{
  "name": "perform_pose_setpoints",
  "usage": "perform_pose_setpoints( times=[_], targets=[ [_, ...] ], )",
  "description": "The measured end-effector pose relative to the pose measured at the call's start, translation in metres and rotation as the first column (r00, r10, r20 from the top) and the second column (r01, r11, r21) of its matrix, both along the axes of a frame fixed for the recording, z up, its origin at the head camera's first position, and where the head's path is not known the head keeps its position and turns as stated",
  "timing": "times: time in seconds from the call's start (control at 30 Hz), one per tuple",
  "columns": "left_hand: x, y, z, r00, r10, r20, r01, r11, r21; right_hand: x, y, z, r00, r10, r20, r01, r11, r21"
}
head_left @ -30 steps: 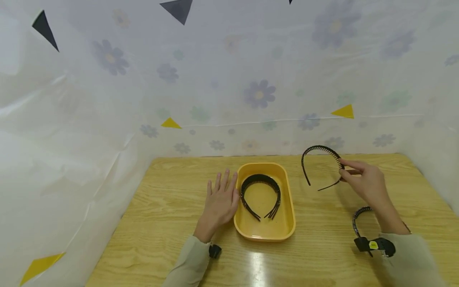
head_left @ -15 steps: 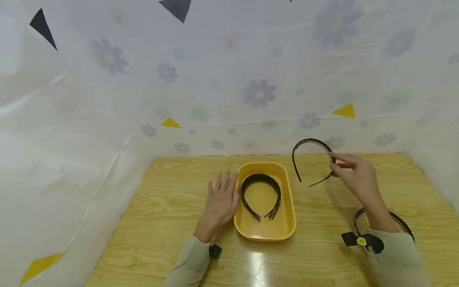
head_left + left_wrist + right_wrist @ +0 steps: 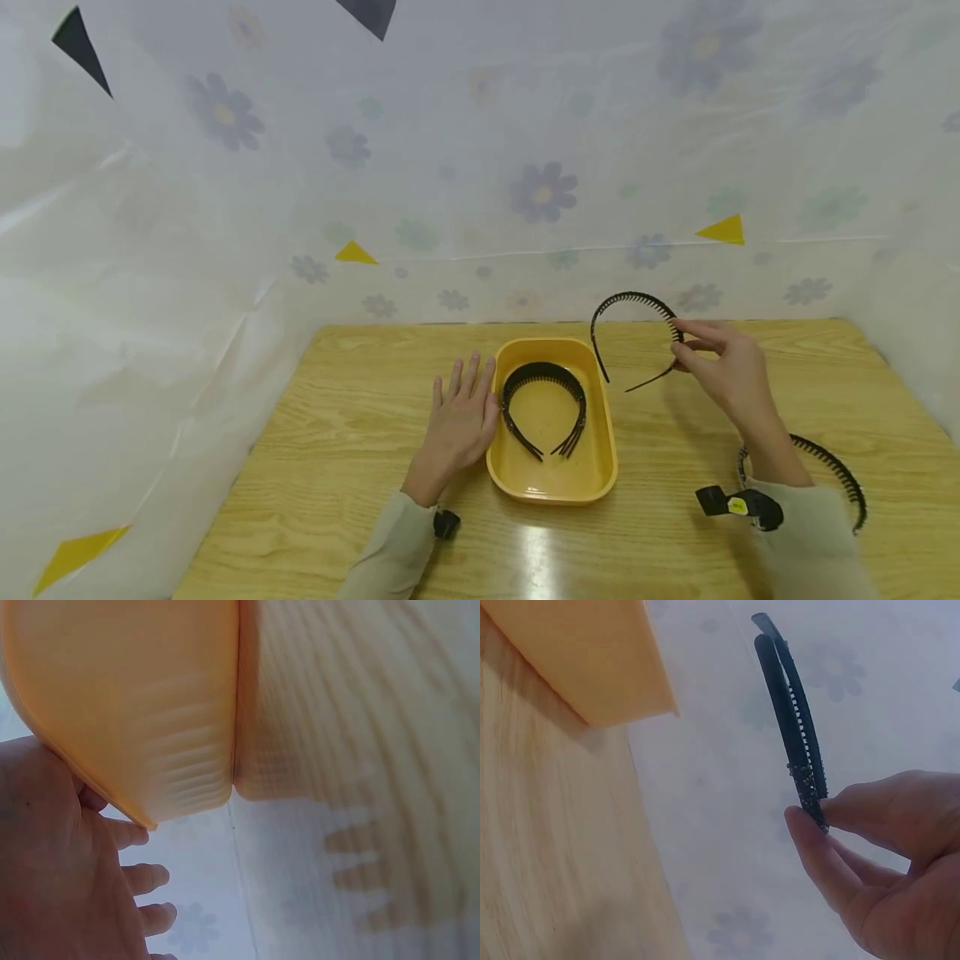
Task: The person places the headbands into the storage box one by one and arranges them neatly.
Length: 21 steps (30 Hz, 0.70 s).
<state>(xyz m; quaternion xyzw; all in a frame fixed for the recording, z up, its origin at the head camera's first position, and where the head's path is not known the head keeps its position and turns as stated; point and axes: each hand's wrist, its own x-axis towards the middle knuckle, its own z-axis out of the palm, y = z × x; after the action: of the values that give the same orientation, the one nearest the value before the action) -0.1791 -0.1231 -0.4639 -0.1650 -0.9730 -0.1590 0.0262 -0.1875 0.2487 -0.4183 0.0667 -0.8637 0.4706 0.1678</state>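
My right hand [image 3: 726,371] pinches a black toothed headband [image 3: 636,297] by one side, holding it above the table just right of the yellow tray [image 3: 609,450]. In the right wrist view the headband [image 3: 786,705] shows sparkly bits near my fingertips. Against the tray's left rim lies my left hand [image 3: 459,417], its fingers straight and spread. The left wrist view has this hand [image 3: 60,855] touching the rim of the tray [image 3: 150,697]. Inside the tray several black headbands [image 3: 543,372] lie nested together, ends toward me.
Another black toothed headband [image 3: 838,471] lies on the table at the right, partly hidden under my right forearm. The wooden table [image 3: 337,417] meets a white flowered sheet [image 3: 450,208] at its back edge.
My right hand has moved left with the headband, closer to the tray. More of the headband on the table now shows. My left hand has stayed at the tray's rim.
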Motion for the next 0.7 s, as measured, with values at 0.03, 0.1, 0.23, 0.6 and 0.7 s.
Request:
perform_pose_setpoints(
  times=[0.03, 0.1, 0.23, 0.6, 0.7],
  targets=[
    [0.000, 0.000, 0.000, 1.000, 0.001, 0.002, -0.001, 1.000, 0.000, 0.000, -0.002, -0.001, 1.000, 0.005, -0.008, -0.005, 1.000, -0.007],
    [0.000, -0.001, 0.000, 1.000, 0.003, 0.005, -0.003, 1.000, -0.001, 0.000, -0.005, -0.003, 1.000, 0.009, -0.029, -0.009, 1.000, -0.011],
    [-0.001, -0.003, -0.001, 1.000, 0.007, 0.012, -0.007, 1.000, 0.006, -0.001, -0.013, -0.006, 0.998, 0.013, -0.064, -0.012, 1.000, 0.013],
    [-0.001, -0.003, -0.002, 1.000, 0.005, 0.021, -0.005, 1.000, 0.009, -0.003, -0.032, -0.010, 0.996, 0.006, -0.086, 0.004, 0.994, 0.108],
    [-0.001, -0.004, -0.003, 1.000, 0.003, 0.024, -0.003, 1.000, 0.012, -0.003, -0.036, -0.008, 0.995, 0.008, -0.097, 0.003, 0.993, 0.117]
  ],
)
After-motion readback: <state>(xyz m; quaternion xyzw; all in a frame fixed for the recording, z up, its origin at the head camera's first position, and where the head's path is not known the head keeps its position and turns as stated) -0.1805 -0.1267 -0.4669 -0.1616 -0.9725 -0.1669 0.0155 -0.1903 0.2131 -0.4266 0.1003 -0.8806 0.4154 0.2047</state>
